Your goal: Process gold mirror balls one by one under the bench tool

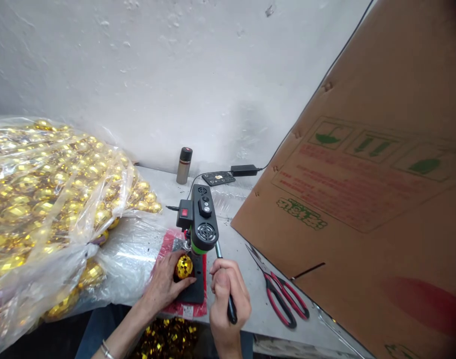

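A small black bench press machine point(205, 219) with a red switch and a green band stands on the table. On its black base, a gold mirrored ball point(184, 267) sits under the head, with the fingers and thumb of my left hand point(168, 279) around it. My right hand point(230, 299) is wrapped round the black grip of the machine's lever point(232, 310), just right of the base. Red plastic point(203, 306) lies beneath the base.
Clear bags of gold balls point(56, 189) fill the left side. Scissors point(280, 294) lie at the right beside a large cardboard box point(362, 189). Behind the machine are a bottle point(184, 167), a phone point(218, 178) and a power adapter point(244, 170). More gold pieces point(168, 339) show below the table edge.
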Demonstrator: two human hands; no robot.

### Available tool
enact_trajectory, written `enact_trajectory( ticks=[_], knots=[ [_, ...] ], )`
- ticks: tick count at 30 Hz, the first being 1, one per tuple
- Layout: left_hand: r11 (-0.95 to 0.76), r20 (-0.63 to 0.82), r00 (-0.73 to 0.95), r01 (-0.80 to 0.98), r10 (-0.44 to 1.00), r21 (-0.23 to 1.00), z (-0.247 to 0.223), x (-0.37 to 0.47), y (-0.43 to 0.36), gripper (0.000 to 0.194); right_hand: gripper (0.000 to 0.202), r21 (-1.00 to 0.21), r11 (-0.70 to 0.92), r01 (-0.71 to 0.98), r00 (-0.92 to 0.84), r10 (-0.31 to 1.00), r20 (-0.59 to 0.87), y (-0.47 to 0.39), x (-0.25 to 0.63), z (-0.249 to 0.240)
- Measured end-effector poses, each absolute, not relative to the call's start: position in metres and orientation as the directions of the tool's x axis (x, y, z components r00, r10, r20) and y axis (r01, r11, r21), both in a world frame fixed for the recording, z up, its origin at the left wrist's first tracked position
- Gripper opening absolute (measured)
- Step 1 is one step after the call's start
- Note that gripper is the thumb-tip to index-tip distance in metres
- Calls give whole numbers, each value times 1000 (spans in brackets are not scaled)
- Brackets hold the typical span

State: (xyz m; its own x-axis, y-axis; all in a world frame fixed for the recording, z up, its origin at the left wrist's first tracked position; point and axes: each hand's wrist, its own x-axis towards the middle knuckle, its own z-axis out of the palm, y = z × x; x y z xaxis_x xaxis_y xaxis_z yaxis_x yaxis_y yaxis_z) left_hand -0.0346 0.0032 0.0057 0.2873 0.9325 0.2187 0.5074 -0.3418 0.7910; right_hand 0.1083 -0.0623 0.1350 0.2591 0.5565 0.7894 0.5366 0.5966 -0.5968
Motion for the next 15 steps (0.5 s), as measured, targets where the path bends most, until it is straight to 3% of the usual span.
enact_trajectory(
  ticks=[15],
  knots=[
    [-315,71,396,595,915,740,24,-37,14,58,31,-599,598,533,263,555,789,-60,108,138]
  ],
)
